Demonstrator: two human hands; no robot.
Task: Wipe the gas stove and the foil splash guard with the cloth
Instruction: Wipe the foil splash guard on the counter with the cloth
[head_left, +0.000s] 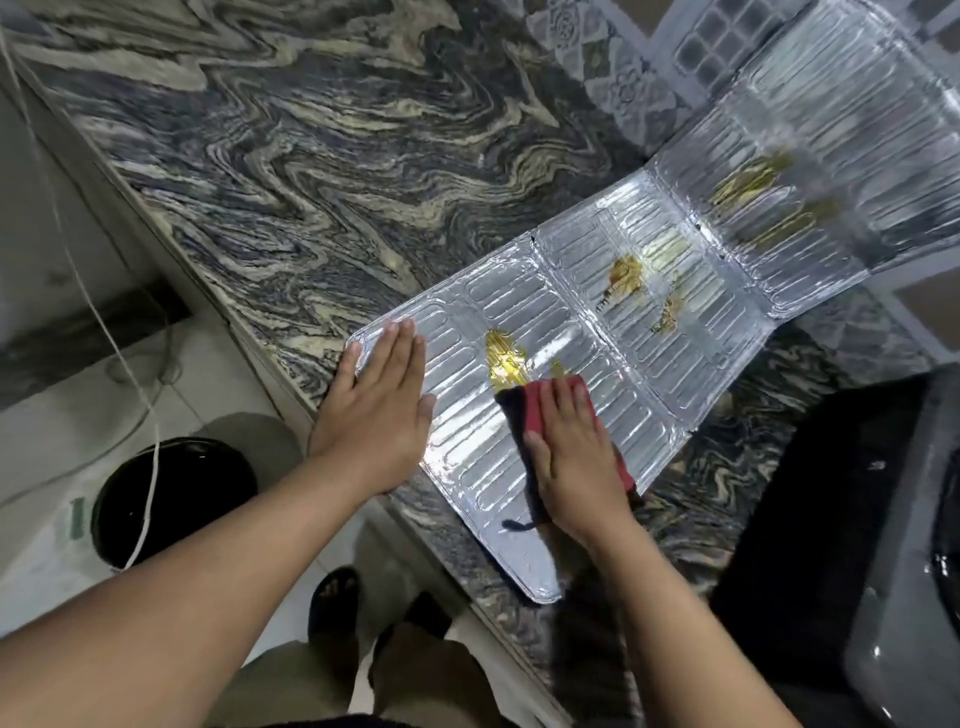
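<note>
- Countertop (311, 156), veined stone: carries the foil splash guard (467, 457), laid flat across it with the far panel bent up against the wall; best treated as the firm backing to press against.
- Gas stove (883, 519), dark, at the right edge, just beside the guard: not yet wiped by the look of it, so left for later.
- Left hand (376, 410): flat, fingers straight and together, pressing the guard's near-left corner; best kept planted so the thin sheet cannot skid or buckle.
- Right hand (576, 462): spread flat on the cloth (524, 415), pinning rather than gripping it; light, even pressure along the ribs, not across them.
- Yellow grease patch (504, 358): touching the cloth's front edge; worth lifting in short strokes, then moving on to the smears on the middle and far panels.
</note>
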